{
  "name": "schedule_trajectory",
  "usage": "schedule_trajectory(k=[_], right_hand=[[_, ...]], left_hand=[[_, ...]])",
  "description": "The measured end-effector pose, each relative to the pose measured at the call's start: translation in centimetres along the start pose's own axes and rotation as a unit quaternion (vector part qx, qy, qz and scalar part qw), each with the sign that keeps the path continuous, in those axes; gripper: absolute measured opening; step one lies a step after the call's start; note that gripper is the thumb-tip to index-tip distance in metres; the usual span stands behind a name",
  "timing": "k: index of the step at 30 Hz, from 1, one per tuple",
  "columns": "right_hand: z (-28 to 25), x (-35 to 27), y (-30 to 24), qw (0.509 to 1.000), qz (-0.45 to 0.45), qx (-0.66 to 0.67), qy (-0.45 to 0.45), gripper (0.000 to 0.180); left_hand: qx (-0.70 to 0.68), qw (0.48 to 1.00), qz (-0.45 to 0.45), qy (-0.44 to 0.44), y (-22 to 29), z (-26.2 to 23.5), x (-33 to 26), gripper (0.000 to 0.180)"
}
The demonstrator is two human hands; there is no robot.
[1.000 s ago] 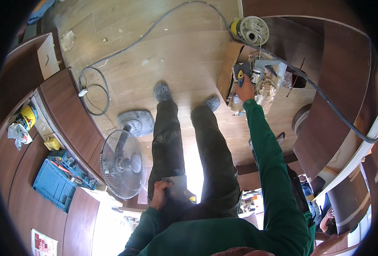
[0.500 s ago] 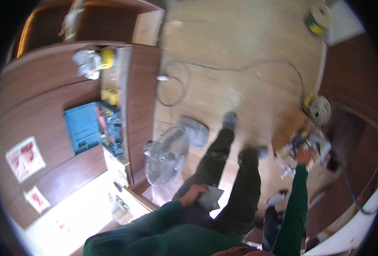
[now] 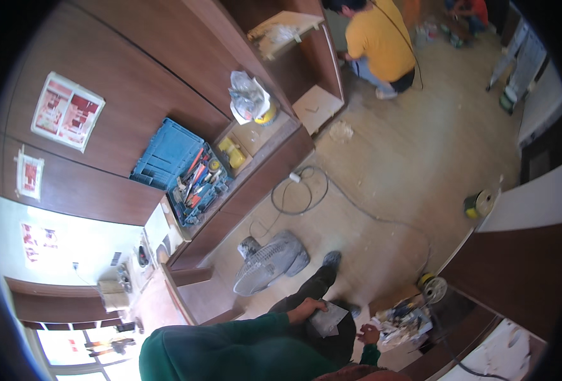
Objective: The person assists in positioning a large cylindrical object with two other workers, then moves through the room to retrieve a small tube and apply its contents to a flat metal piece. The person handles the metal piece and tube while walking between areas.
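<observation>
My left hand (image 3: 305, 310) is closed on the edge of a flat grey plate (image 3: 328, 319), held in front of my dark trousers. The plate has straight sides and a small tab-like corner at its lower end. My right hand (image 3: 370, 334) hovers just left of a box of mixed small items (image 3: 403, 320) on the floor, its fingers loosely bent and apart. I see nothing between them. Tools, wrappers and small parts lie jumbled in the box, too small to name singly.
A grey floor fan (image 3: 265, 267) stands left of my legs, near a coiled cable (image 3: 301, 190). A blue toolbox (image 3: 173, 155) lies open on the cabinet ledge. Cable reels (image 3: 433, 289) sit at right. A person in a yellow shirt (image 3: 382, 41) crouches at the far cabinet.
My right hand has come out of the box and back toward my body. My left hand still holds the grey plate. The view has swung up and left, showing the crouching person.
</observation>
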State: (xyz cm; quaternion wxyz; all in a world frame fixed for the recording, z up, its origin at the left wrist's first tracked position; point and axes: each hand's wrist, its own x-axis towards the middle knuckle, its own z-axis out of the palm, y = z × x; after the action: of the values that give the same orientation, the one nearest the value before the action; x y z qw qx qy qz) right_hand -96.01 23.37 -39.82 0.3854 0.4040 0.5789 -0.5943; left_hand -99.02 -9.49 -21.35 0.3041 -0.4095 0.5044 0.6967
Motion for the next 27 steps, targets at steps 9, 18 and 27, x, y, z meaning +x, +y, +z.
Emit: schedule_trajectory(k=[9, 18, 27], right_hand=[[-7.5, -1.4, -11.3, 0.975, -0.016, 0.156, -0.157, 0.019], [-0.4, -7.5, -20.8, 0.978, -0.19, -0.084, 0.031, 0.024], [9.0, -12.5, -34.9, 0.974, -0.202, -0.054, -0.092, 0.035]], left_hand=[[-0.078, 0.99, 0.095, 0.065, 13.7, -4.4, -2.6, 0.027], [-0.223, 0.958, 0.162, 0.076, 21.6, -10.5, 0.0, 0.032], [-0.274, 0.926, 0.25, 0.076, 29.6, -3.6, 2.4, 0.022]])
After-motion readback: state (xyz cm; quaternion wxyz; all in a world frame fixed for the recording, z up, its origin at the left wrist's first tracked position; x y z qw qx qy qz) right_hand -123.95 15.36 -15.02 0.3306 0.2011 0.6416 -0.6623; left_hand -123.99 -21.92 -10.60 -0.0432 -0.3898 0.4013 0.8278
